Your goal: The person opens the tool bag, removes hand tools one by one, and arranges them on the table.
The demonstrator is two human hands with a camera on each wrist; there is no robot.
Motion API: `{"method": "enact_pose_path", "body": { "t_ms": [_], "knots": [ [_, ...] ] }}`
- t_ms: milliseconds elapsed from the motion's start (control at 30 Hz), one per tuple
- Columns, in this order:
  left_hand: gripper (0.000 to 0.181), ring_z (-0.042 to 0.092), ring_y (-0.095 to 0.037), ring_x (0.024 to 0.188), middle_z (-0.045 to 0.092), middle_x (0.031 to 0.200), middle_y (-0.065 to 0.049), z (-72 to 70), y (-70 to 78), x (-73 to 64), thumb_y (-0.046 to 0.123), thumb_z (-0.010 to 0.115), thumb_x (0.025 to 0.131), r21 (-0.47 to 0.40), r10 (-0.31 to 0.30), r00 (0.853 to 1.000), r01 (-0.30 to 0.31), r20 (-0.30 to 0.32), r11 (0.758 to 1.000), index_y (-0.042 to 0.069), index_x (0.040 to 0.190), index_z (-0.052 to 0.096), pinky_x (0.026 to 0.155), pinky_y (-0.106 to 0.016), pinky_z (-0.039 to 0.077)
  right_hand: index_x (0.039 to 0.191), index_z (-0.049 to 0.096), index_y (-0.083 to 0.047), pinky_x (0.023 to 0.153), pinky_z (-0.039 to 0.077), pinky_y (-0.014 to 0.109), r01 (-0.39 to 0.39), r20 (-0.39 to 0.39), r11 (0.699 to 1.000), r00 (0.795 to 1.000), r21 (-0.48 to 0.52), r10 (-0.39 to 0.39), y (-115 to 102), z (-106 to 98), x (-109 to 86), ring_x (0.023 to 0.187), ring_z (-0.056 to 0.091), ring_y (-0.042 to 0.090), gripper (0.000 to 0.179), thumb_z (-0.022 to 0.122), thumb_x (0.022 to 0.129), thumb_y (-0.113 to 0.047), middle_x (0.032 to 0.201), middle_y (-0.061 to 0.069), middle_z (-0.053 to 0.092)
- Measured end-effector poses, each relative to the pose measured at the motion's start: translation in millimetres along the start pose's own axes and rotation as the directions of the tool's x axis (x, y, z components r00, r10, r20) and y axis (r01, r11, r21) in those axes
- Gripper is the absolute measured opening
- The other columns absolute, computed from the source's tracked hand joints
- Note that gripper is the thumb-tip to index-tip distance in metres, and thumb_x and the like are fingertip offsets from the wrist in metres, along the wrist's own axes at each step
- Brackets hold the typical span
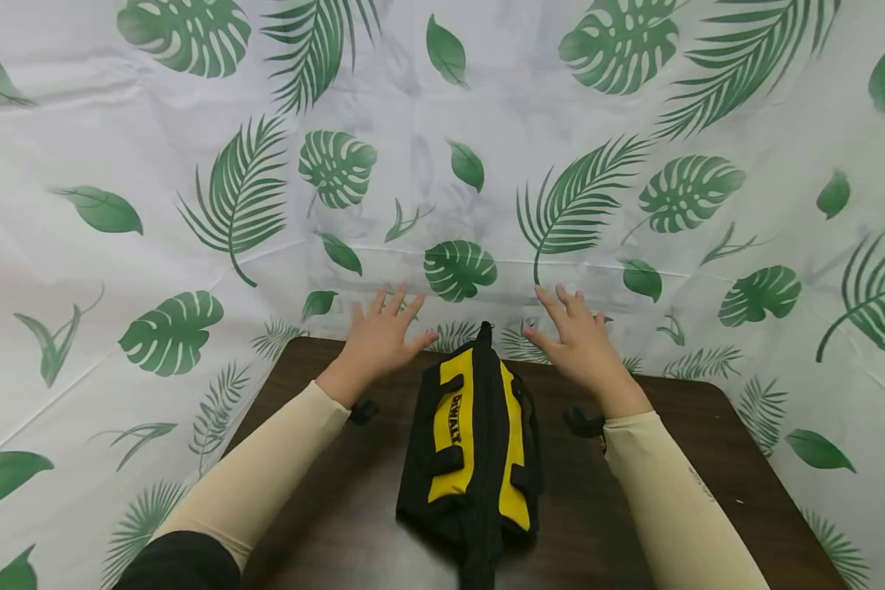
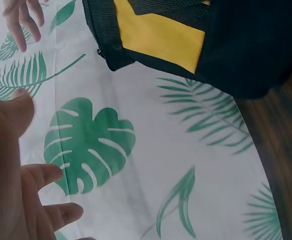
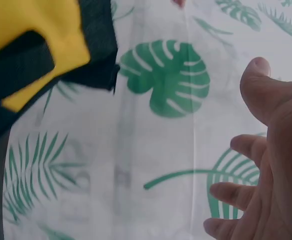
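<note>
A black and yellow DEWALT tool bag (image 1: 453, 426) lies lengthwise on the dark wooden table, its dark top seam running away from me. To its left, my left hand (image 1: 380, 334) is raised with fingers spread, touching nothing. My right hand (image 1: 577, 342) hovers on the other side, fingers also spread and apart from the bag. The left wrist view shows the bag's end (image 2: 160, 40) beyond my left thumb and fingers (image 2: 61, 216). In the right wrist view, a yellow and black corner of the bag (image 3: 68, 45) is at upper left, away from my right hand (image 3: 280, 150).
The brown table (image 1: 634, 492) has rounded far corners. Behind and beside it hangs a white cloth (image 1: 413, 213) printed with green leaves. Black wrist-worn devices show below each hand, one being the right wrist's mount (image 1: 584, 423).
</note>
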State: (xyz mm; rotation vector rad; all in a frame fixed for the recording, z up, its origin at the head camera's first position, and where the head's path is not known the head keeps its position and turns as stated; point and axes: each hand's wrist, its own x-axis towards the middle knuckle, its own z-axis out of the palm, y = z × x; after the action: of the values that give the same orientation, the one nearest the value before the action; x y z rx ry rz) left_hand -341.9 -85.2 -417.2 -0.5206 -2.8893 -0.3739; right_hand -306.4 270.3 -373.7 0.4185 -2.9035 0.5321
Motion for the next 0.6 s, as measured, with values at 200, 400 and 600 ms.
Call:
{"method": "enact_pose_path", "body": {
  "t_ms": [200,400,600],
  "knots": [
    [0.082,0.024,-0.046,0.167,0.027,0.181,-0.014,8.3,11.7,5.3,0.071,0.048,0.108,0.01,0.021,1.0,-0.021,0.0,1.0,0.028,0.175,0.029,0.13,-0.078,0.018,0.177,0.022,-0.029,0.127,0.001,0.083,0.026,-0.013,0.999,1.0,0.046,-0.025,-10,10,8.8,0.168,0.012,0.053,0.081,0.061,0.11,-0.053,0.182,0.021,0.018],
    [0.08,0.03,-0.045,0.165,0.028,0.181,-0.014,21.5,20.6,8.1,0.064,0.054,0.109,0.014,0.065,0.997,-0.066,0.028,0.998,0.027,0.175,0.029,0.13,-0.074,0.025,0.174,0.031,-0.023,0.128,0.027,0.075,0.023,0.059,0.993,0.998,0.118,-0.03,-14,22,15.8,0.163,0.029,0.049,0.07,0.061,0.113,-0.038,0.18,0.021,0.024],
    [0.072,0.044,-0.041,0.158,0.038,0.175,-0.017,26.5,28.5,14.9,0.041,0.067,0.109,0.042,0.177,0.984,-0.177,0.013,0.983,0.022,0.172,0.037,0.127,-0.064,0.039,0.17,0.04,-0.015,0.124,0.042,0.065,0.061,0.12,0.99,0.99,0.125,-0.076,-21,34,28.7,0.157,0.041,0.045,0.059,0.058,0.114,-0.012,0.172,0.022,0.036]
  ]
}}
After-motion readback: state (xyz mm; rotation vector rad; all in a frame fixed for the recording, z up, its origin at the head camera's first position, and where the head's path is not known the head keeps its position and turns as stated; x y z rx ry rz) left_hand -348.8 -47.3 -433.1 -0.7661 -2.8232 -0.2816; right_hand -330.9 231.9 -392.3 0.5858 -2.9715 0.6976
